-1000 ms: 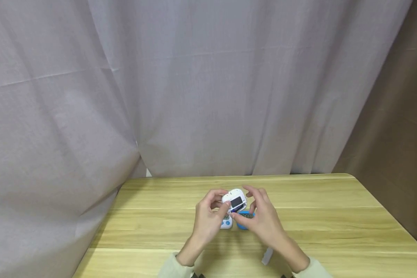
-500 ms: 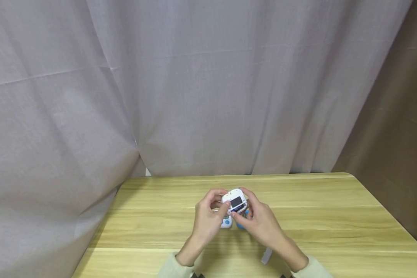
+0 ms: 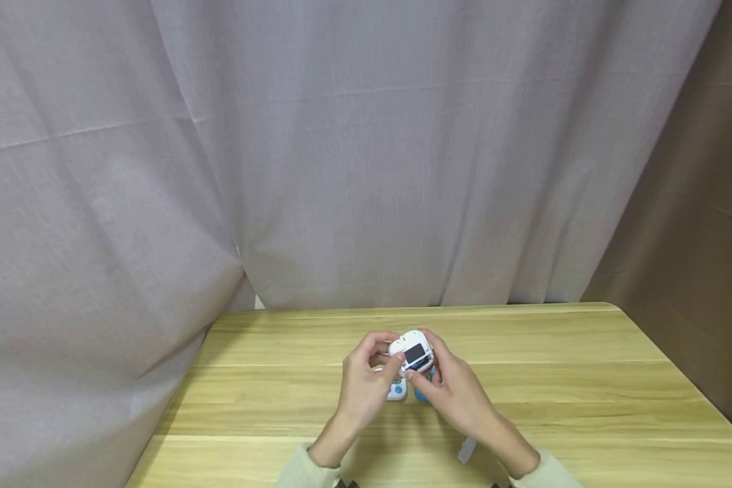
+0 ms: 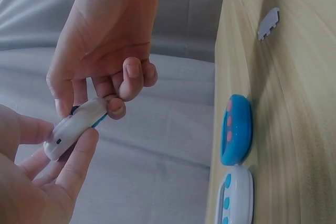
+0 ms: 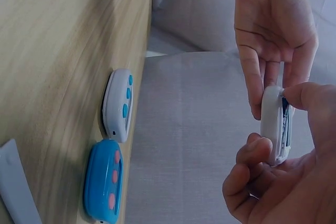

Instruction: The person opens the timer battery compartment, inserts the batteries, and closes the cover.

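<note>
Above the table both hands hold a white digital timer (image 3: 411, 351), its back turned toward me and its battery compartment uncovered. My left hand (image 3: 366, 379) grips its left side, thumb on the back face. My right hand (image 3: 454, 383) pinches it from the right, with the thumb at the lower edge by the compartment. In the right wrist view a dark battery-like piece (image 5: 285, 109) shows in the timer's open side, beside the right thumb. Under the hands lie a white timer with blue buttons (image 4: 239, 198) and a blue timer with pink buttons (image 4: 239, 129), partly hidden in the head view.
A small greyish-white notched cover (image 3: 467, 449) lies on the wooden table (image 3: 268, 393), near the right forearm. Grey curtain (image 3: 366, 169) hangs behind the table's back edge. A brown drape (image 3: 689, 257) is at the right.
My right hand's fingers have closed in from beside the timer onto its right edge. The left hand and the held timer stay nearly in place.
</note>
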The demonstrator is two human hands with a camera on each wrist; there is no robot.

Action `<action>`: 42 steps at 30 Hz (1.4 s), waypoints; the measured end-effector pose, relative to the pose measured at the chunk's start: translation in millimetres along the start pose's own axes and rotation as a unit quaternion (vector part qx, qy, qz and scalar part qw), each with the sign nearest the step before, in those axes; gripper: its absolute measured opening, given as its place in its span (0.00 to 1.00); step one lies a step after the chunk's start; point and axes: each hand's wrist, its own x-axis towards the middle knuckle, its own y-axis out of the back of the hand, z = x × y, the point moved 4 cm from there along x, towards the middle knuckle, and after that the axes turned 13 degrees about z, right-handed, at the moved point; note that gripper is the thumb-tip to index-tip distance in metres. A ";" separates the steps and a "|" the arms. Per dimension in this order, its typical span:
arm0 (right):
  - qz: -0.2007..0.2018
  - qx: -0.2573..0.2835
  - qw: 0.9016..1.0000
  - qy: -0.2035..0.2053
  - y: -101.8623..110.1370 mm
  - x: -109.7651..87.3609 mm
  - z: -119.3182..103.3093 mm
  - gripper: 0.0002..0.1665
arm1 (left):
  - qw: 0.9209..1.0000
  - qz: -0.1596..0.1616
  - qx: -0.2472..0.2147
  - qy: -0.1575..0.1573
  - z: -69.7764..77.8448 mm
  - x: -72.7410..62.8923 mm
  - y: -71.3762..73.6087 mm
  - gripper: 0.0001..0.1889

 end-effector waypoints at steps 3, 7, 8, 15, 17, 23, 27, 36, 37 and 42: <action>-0.003 0.006 1.000 0.003 0.0 -0.7 0.5 0.44 | 1.000 -0.001 0.002 -0.001 1.1 -0.4 -0.2 0.15; -0.008 0.038 0.999 0.004 0.0 -1.3 0.7 0.43 | 1.000 0.000 0.006 -0.001 2.3 -0.8 -0.4 0.15; -0.008 0.047 0.999 0.004 0.1 -1.5 0.6 0.42 | 1.000 0.001 0.007 -0.001 2.4 -0.8 -0.3 0.15; -0.008 0.083 0.996 -0.004 0.4 -3.0 0.2 0.43 | 1.000 0.000 0.012 -0.010 1.9 -0.6 -1.1 0.15; -0.009 0.086 0.996 -0.006 0.1 -3.2 0.1 0.43 | 1.000 0.000 0.013 -0.011 2.0 -0.8 -1.6 0.15; -0.016 0.094 0.995 -0.013 -2.8 -3.5 0.3 0.43 | 1.000 0.005 0.022 -0.010 3.0 -1.8 -1.8 0.15; -0.017 0.089 0.996 -0.023 -5.4 -3.8 1.2 0.43 | 0.999 0.011 0.029 -0.010 2.2 -2.6 -1.7 0.15; -0.014 0.074 0.995 -0.058 -7.1 -3.9 0.7 0.41 | 0.999 0.022 0.032 -0.006 0.4 -4.7 -2.1 0.15; -0.013 0.075 0.995 -0.061 -7.0 -3.9 0.6 0.41 | 0.999 0.022 0.032 -0.006 0.3 -4.9 -2.1 0.15; -0.014 0.081 0.995 -0.053 -5.4 -4.3 1.1 0.40 | 0.999 0.016 0.028 -0.003 -0.6 -5.1 -2.4 0.15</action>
